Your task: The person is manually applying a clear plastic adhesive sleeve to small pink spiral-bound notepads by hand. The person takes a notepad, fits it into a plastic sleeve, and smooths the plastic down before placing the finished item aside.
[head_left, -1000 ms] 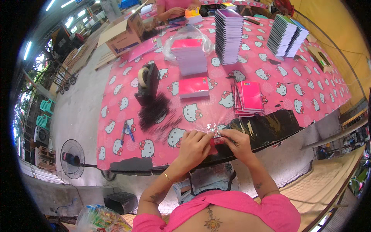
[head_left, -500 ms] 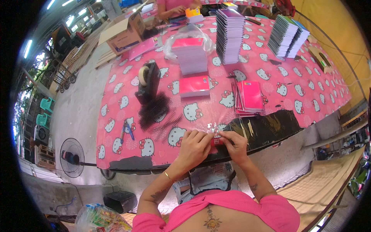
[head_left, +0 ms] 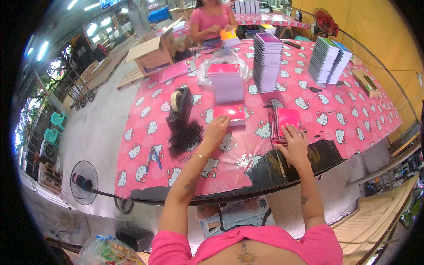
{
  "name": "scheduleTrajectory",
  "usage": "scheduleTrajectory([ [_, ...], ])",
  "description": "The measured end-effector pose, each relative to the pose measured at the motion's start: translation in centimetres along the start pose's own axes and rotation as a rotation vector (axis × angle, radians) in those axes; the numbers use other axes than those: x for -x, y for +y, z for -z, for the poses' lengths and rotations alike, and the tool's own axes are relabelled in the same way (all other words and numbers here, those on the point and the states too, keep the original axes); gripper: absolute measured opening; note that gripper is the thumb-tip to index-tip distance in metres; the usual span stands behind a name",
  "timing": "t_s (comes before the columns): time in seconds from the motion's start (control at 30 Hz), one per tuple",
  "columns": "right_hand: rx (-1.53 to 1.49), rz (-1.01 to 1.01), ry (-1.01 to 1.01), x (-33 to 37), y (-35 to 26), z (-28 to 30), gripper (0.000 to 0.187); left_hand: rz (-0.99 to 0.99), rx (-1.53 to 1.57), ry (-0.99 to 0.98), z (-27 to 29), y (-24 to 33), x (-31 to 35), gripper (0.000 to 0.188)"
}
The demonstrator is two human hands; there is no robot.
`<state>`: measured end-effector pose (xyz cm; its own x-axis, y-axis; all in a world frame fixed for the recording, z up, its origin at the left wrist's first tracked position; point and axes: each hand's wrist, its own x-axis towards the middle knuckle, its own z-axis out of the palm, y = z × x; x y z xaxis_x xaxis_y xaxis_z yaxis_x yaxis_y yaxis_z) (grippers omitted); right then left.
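My left hand (head_left: 216, 131) is at the left front corner of a short stack of pink-covered notebooks (head_left: 234, 115). Its fingers are bunched together on the top cover's edge; the thumb is hidden. My right hand (head_left: 292, 143) lies with fingers spread over the near end of a small pile of pink notebooks (head_left: 288, 116), its thumb apart near the front edge. A tangle of black spiral binding coils (head_left: 187, 140) lies left of my left hand. Behind the short stack rises a taller block of pink-topped notebooks (head_left: 226, 86).
Beyond stand a tall notebook stack (head_left: 266, 64) and green- and blue-covered stacks (head_left: 324, 62). A tape dispenser (head_left: 179, 106) and blue-handled pliers (head_left: 156, 157) are at left. A cardboard box (head_left: 152, 52) is at far left. Across the table, a person in pink (head_left: 211, 21) handles a yellow-covered notebook.
My hands were together at the near table edge over a small red item. They have parted and reached forward, left to the short stack, right to the pile. The view has tilted up.
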<state>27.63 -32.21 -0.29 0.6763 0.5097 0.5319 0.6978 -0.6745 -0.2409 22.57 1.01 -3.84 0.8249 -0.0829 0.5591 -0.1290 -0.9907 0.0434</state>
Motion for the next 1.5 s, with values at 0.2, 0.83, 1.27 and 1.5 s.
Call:
scheduleTrajectory([
  [0.2,-0.361,0.058,0.155,1.1,-5.4,0.1,0.049,-0.015,-0.010,0.120,4.1,3.0,0.3,0.030],
  [0.83,-0.803,-0.019,-0.204,6.5,-7.4,-3.9,0.025,0.140,0.302,-0.198,1.4,-2.2,-2.1,0.020],
  [1.27,-0.574,0.084,-0.179,7.0,-8.1,-4.0,0.026,0.078,0.139,-0.081,1.2,-0.7,-1.5,0.015],
  [1.5,-0.597,0.065,-0.198,6.7,-8.4,-3.6,0.025,0.114,0.155,-0.027,1.2,-1.2,-1.6,0.014],
])
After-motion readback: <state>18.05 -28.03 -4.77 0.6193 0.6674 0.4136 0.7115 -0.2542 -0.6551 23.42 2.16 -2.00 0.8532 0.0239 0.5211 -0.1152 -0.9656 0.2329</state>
